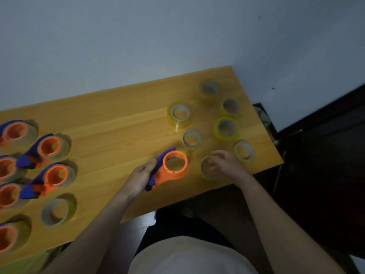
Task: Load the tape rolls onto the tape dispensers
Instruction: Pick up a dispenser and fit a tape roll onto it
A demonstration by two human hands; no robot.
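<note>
Orange and blue plastic fills my left hand (141, 177): I grip the handle of an empty tape dispenser (169, 168), thumb along its blue edge, with its open orange ring pointing away from me and no roll on it. It sits low over the yellow wooden table (118, 123), near the front edge; I cannot tell whether it touches the wood. My right hand (224, 164) is just to the right of it, fingers curled over the rim of a clear yellowish tape roll (207, 169) that lies flat on the table; the blur keeps me from saying how firmly I have it, but the fingertips wrap its far edge. Beyond that roll six more loose rolls are scattered on the right end of the table: one (178, 114) with a short tail of tape trailing toward me, a smaller one (191, 138) just behind the dispenser ring, one (226, 128) of a stronger yellow, one (244, 150) near the right edge, and two (230, 106) (209, 89) farther back toward the pale wall (138, 36). Well apart on the left, loaded dispensers (49, 147) stand in a cluster, each orange hub ringed by tape, some cut off by the frame. One bare roll (57, 211) lies among them near the front edge.
</note>
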